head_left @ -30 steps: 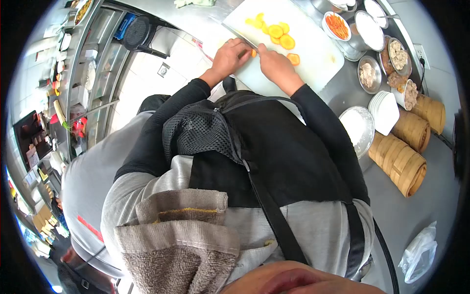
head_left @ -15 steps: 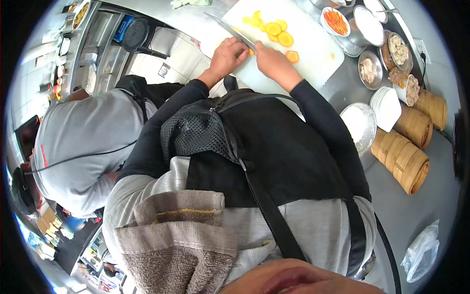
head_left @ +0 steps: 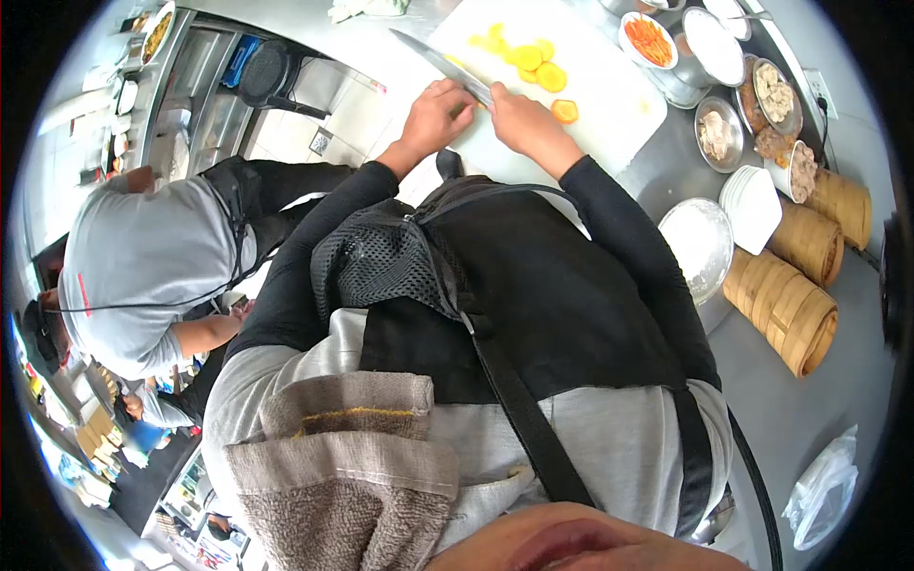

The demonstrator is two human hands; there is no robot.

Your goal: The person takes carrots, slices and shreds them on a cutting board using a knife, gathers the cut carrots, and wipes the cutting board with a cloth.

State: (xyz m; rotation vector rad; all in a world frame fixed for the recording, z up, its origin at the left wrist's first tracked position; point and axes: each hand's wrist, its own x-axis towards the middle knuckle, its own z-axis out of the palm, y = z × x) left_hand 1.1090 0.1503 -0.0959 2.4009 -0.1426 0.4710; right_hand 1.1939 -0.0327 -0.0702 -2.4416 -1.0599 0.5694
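Note:
My right hand (head_left: 526, 124) is closed around the handle of a kitchen knife (head_left: 440, 65). The blade points to the upper left, over the white cutting board (head_left: 609, 105). Close to the blade's near side, my left hand (head_left: 437, 119) has its fingers curled; whatever they may hold is hidden. Orange carrot slices (head_left: 550, 77) lie in a loose group beyond the knife. A single carrot slice (head_left: 565, 111) rests apart, nearer my right hand. A small yellow-orange piece shows just behind the blade.
Right of the board stand a bowl of orange shreds (head_left: 649, 41), a metal bowl of pale pieces (head_left: 719, 133), white dishes (head_left: 750, 209) and bamboo steamers (head_left: 781, 309). A plastic bag (head_left: 824, 490) lies lower right. A co-worker in grey (head_left: 157, 271) bends at the left.
The knife and both hands have shifted slightly left. An orange bit between my hands no longer shows. The co-worker's body has turned, and a forearm is now visible.

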